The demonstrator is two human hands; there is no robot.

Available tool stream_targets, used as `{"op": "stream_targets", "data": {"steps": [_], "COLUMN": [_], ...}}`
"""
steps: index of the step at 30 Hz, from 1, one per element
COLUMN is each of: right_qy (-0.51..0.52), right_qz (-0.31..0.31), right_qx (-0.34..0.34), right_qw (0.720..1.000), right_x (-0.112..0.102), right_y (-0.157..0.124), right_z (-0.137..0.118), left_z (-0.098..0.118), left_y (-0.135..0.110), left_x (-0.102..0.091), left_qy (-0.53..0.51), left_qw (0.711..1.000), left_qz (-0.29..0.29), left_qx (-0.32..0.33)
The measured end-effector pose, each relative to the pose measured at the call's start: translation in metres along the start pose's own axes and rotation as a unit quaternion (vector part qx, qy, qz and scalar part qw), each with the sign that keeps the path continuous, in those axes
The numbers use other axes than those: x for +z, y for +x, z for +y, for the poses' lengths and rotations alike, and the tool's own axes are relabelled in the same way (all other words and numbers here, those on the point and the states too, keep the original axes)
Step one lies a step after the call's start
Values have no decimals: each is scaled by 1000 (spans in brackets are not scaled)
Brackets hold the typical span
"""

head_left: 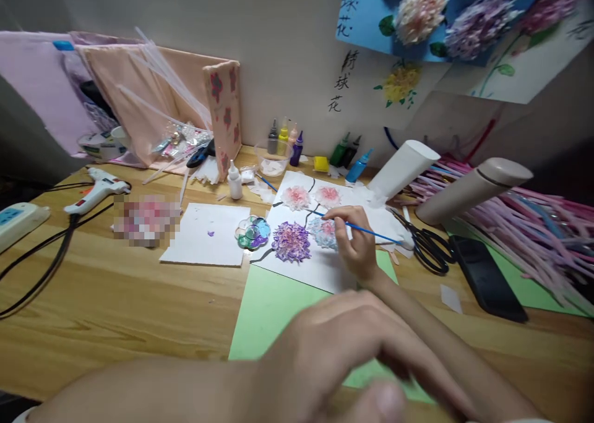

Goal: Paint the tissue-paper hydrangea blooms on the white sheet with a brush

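Note:
My right hand (357, 240) is closed around a thin blue paintbrush (371, 229). The brush tip points left, near a dark painted stem between the flowers on a white sheet (325, 274). On that sheet are two pink flowers (296, 197), a purple flower (291, 242) and a pale blue-pink flower (323, 231), partly behind my hand. Close to the camera, my left hand (334, 342) reaches across the front, blurred, with its thumb apart from the fingers and nothing visible in it. A flower-shaped paint palette (252, 232) lies at the sheet's left edge.
Left are a white card (204, 240), a glue gun (99, 190) with its cable and a power strip (21, 222). Paint bottles (283, 138) line the wall. To the right lie scissors (429, 247), a phone (487, 277), a tumbler (473, 188) and pipe cleaners (524, 240).

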State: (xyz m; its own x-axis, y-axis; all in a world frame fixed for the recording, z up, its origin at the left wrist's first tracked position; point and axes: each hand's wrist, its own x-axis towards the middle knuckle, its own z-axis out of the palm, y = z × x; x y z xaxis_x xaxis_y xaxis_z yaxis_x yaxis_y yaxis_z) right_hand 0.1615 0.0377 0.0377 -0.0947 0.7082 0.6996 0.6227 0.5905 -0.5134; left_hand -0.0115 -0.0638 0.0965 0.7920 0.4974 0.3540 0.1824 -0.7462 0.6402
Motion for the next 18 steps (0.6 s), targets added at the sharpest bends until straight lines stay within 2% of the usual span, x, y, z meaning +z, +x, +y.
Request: {"op": "stream_targets", "data": {"steps": [2, 4, 6, 8, 10, 13, 18], "right_qy": [-19, -20, -13, -11, -16, -25, -48], "right_qz": [49, 77, 89, 95, 89, 54, 0], "right_qx": [32, 50, 32, -1, -19, -34, -20], "right_qw": [998, 996, 995, 995, 996, 998, 999], "right_x": [-17, -28, -34, -35, -33, -30, -30], "right_y": [-10, -22, -32, -40, -45, -46, -43], "right_z": [18, 33, 44, 49, 50, 49, 50], "left_z": [-23, -47, -68, -83, -92, -97, -98], "left_y": [20, 28, 27, 22, 19, 18, 20], "left_x": [6, 22, 41, 55, 61, 58, 52], "left_qy": [20, 123, 215, 246, 252, 232, 179], "left_qw": [999, 990, 970, 960, 959, 968, 982], "left_qz": [26, 4, 1, 2, 8, 0, -35], "left_qx": [33, 71, 115, 135, 128, 98, 44]}}
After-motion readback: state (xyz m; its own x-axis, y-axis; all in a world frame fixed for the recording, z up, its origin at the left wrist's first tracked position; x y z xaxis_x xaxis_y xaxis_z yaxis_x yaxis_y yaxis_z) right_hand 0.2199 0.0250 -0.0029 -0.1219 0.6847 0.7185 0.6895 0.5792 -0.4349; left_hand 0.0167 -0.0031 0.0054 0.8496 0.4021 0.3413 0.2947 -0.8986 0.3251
